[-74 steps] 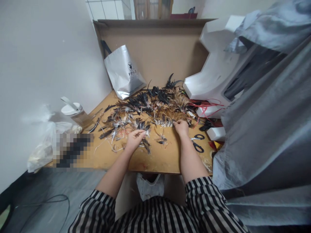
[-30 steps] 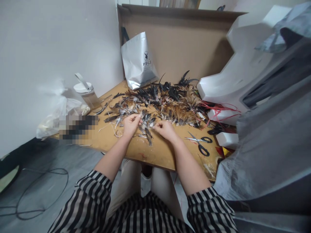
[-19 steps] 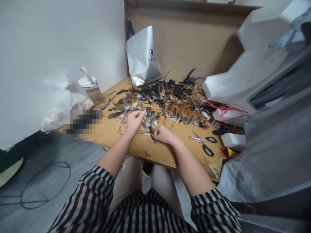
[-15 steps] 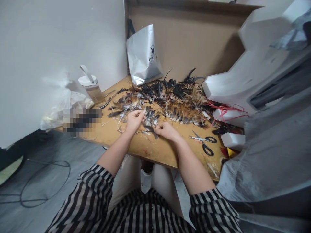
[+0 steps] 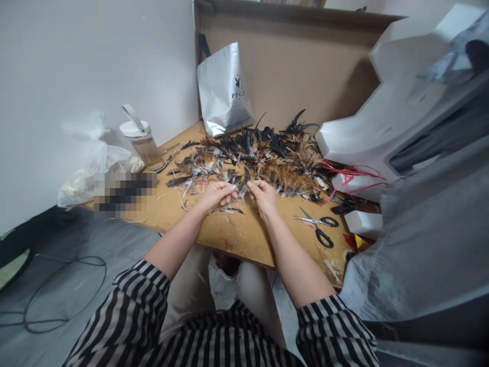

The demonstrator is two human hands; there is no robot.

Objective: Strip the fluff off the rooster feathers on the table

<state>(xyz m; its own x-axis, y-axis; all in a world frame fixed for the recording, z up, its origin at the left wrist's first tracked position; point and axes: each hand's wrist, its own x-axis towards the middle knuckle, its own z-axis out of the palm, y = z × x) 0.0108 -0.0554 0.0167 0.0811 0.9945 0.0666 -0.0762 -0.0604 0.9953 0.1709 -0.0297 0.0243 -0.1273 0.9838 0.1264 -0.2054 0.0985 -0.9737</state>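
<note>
A dark greyish feather [image 5: 243,181] stands between my two hands over the near edge of the feather heap. My right hand [image 5: 264,198] is closed in a pinch, with the feather at its fingertips. To the left, my left hand [image 5: 218,197] is also pinched, thumb against forefinger; whatever lies in that pinch is too small to make out. Just beyond both hands spreads a heap of brown, black and white feathers [image 5: 292,178]. A few loose feathers [image 5: 234,209] lie on the table below my left hand.
Black-handled scissors [image 5: 319,224] lie spread on the table [image 5: 244,239] at right. Red strings [image 5: 351,173] trail over white foam [image 5: 355,137]. A silver bag [image 5: 223,92] stands at the back. A lidded cup [image 5: 143,142] and plastic bag [image 5: 103,163] sit at left.
My right hand has risen and moved farther in, bringing the dark feather up from the tabletop. My left hand has come slightly nearer to me, and its fingers now point toward the right hand.
</note>
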